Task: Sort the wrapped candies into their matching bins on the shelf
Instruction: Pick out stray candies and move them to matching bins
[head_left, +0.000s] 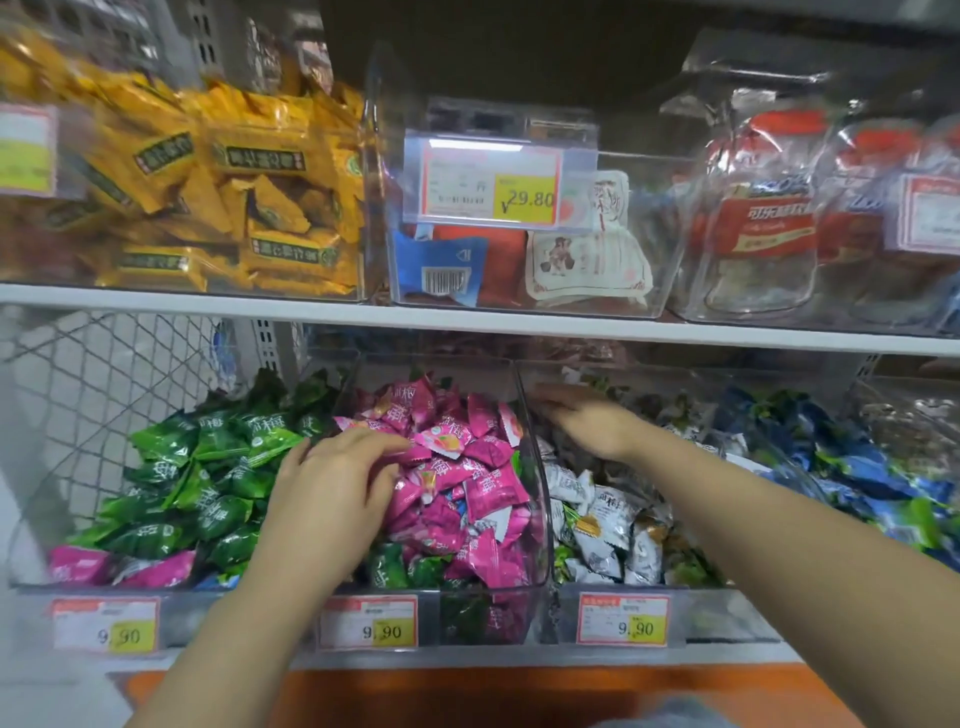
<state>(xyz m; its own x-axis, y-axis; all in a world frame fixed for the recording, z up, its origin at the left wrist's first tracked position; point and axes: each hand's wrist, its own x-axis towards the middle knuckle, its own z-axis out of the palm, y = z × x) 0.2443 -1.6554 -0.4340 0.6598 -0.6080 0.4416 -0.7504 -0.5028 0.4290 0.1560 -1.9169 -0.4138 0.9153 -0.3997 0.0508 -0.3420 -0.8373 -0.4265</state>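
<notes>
My left grip (332, 488) lies on the heap of pink candies (467, 483) that fills the pink bin (540, 519), the clear middle container on the lower shelf. Its fingers bend down onto the wrappers at the left side of the heap and its thumb is spread out toward the bin's left wall. I cannot tell whether a candy is caught under those fingers.

My right grip (587, 421) is just right of the pink bin, beyond its clear right wall. It is wide and flat, palm down, with straight fingers pointing back toward that wall. It hovers low over the white candies (602, 519) in the neighbouring bin (727, 613) and holds nothing.

At the front bottom of the pink bin a few green strays (389, 569) sit under the pink ones. Just left of the pink bin, the green bin (182, 597) is piled with green candies (208, 467), and two pink strays (78, 564) lie at its front. Some green wrappers (566, 558) are mixed in low among the white candies. Further right of the pink bin lie blue candies (857, 467).

A price tag (369, 621) reading 9.90 hangs on the front of the pink bin. Above the pink bin, beyond the white shelf board (467, 317), stands a clear box with a 29.80 tag (491, 184), and yellow packets (234, 182) are up to its left.
</notes>
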